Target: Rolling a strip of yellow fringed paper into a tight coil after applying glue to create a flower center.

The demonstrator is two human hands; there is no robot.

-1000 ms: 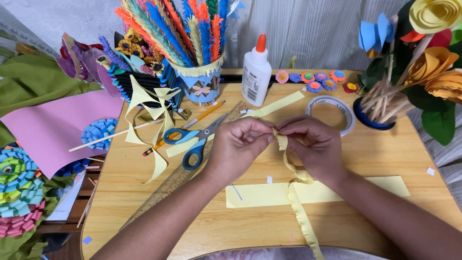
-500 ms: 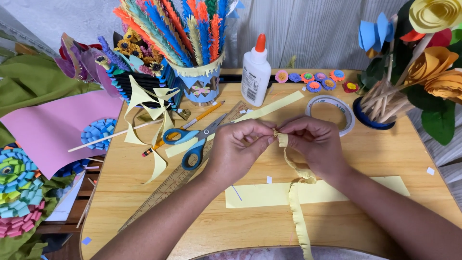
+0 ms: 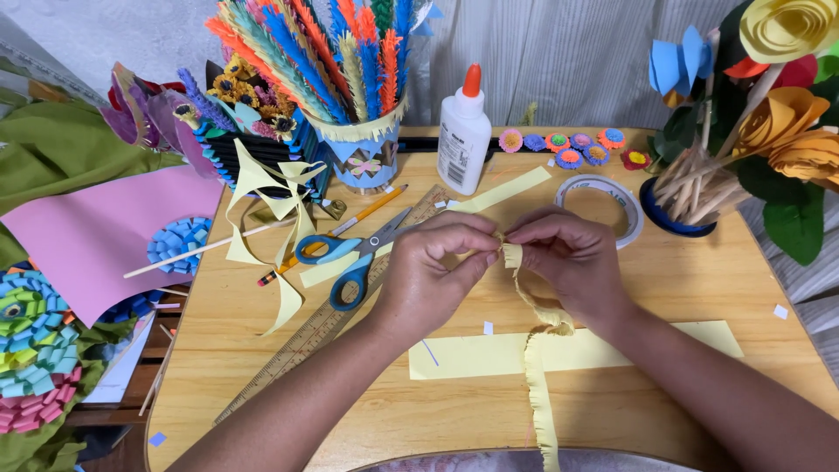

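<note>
While both hands (left [image 3: 433, 275], right [image 3: 568, 253]) grip one fringed yellow strip [image 3: 535, 350], one pair of scissors [image 3: 354, 258] lies nearby.

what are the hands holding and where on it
Both the left hand and right hand pinch the top end of a fringed yellow paper strip with their fingertips.

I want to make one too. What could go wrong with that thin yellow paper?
The fringed yellow paper strip is pinched at its top between the left hand and right hand; a hard tug might tear it. Its loose tail hangs past the wooden table edge and could snag.
</note>
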